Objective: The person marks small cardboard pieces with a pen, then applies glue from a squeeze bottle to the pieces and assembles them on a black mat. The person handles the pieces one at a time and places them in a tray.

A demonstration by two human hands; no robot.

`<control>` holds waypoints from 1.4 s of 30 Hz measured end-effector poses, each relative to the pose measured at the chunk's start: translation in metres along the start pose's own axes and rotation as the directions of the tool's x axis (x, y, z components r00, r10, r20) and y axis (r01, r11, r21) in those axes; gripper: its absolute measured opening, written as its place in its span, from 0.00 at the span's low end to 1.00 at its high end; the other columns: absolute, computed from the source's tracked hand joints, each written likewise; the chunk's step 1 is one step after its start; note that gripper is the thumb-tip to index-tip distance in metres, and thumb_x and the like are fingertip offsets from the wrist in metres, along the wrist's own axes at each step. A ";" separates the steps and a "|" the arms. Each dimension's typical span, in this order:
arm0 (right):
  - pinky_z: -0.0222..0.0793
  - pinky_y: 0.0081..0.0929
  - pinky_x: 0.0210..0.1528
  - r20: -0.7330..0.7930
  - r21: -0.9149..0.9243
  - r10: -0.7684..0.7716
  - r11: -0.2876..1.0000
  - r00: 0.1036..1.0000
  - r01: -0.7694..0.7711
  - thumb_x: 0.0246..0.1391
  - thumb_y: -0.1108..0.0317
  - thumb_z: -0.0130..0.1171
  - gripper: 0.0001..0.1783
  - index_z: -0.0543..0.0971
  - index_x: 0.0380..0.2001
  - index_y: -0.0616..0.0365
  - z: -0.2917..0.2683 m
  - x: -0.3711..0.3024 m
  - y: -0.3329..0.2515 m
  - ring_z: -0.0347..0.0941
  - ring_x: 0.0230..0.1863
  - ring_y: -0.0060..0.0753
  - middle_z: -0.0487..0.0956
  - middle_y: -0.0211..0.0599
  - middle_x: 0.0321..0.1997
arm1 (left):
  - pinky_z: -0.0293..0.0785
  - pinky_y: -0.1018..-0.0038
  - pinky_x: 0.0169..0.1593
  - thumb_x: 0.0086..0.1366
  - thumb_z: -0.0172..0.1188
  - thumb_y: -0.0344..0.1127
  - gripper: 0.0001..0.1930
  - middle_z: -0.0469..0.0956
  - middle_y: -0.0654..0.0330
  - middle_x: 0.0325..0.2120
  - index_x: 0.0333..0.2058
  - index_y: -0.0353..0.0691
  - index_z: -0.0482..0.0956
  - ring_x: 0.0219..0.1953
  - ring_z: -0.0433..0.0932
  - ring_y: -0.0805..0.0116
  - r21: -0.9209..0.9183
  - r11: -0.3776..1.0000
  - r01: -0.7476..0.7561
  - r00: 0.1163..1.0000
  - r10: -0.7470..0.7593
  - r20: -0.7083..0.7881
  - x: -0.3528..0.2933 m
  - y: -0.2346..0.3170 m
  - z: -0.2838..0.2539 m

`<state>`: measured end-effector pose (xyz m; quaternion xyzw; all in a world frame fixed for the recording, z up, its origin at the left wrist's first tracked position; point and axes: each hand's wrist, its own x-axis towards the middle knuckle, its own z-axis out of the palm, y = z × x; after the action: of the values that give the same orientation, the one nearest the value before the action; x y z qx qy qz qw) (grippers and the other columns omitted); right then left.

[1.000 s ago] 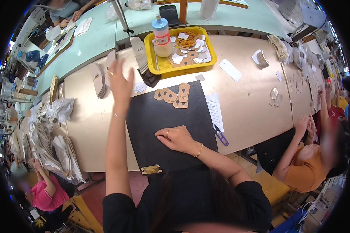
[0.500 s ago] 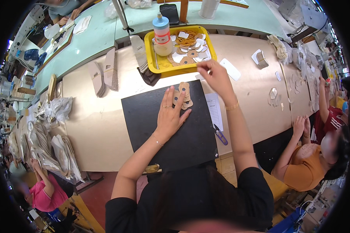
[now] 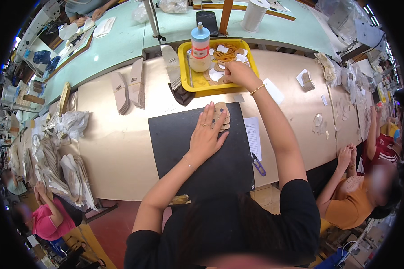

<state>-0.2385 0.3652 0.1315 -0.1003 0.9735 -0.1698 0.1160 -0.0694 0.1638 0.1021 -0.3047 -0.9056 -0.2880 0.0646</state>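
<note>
I log left hand [image 3: 206,139] flat, fingers extended over patches [image 3: 221,106] on mat [image 3: 231,166], presumably steadying them; right hand [image 3: 241,74] over tray [image 3: 206,88], fingertips drawn narrow, whether holding anything I cannot tell

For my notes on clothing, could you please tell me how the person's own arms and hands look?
The sleeves are short and black. The left hand, ungloved, has a ring and, at the wrist, a thin bracelet. The right hand, also ungloved, has a gold-coloured bracelet at its wrist.
</note>
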 end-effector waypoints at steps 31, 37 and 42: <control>0.71 0.34 0.39 -0.441 0.038 0.132 0.991 0.888 -0.129 0.42 0.62 0.65 0.16 0.80 0.32 0.62 0.017 -0.017 0.010 0.77 0.33 0.43 0.79 0.44 0.29 | 0.67 0.72 0.34 0.67 0.46 0.36 0.13 0.73 0.55 0.32 0.45 0.35 0.72 0.33 0.69 0.63 -0.539 -0.838 0.081 0.757 -0.300 0.581 0.021 -0.029 -0.031; 0.72 0.35 0.41 -0.322 0.241 0.302 0.943 0.897 -0.231 0.44 0.63 0.64 0.15 0.80 0.35 0.60 0.007 -0.015 0.005 0.78 0.34 0.42 0.81 0.43 0.28 | 0.68 0.73 0.35 0.69 0.45 0.41 0.14 0.72 0.58 0.29 0.39 0.36 0.73 0.31 0.69 0.64 -0.544 -0.834 0.089 0.842 -0.229 0.489 0.019 -0.038 -0.030; 0.73 0.28 0.37 -0.372 0.500 0.293 0.863 0.881 -0.075 0.48 0.62 0.62 0.15 0.80 0.36 0.61 -0.013 -0.041 -0.012 0.79 0.30 0.34 0.82 0.41 0.27 | 0.71 0.71 0.40 0.72 0.41 0.43 0.15 0.73 0.57 0.30 0.41 0.37 0.71 0.33 0.72 0.63 -0.600 -0.789 0.129 0.897 -0.166 0.411 0.022 -0.042 -0.025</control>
<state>-0.2006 0.3674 0.1555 0.0675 0.9083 -0.4071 -0.0679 -0.1130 0.1342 0.1090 0.0505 -0.0979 -0.9426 -0.3153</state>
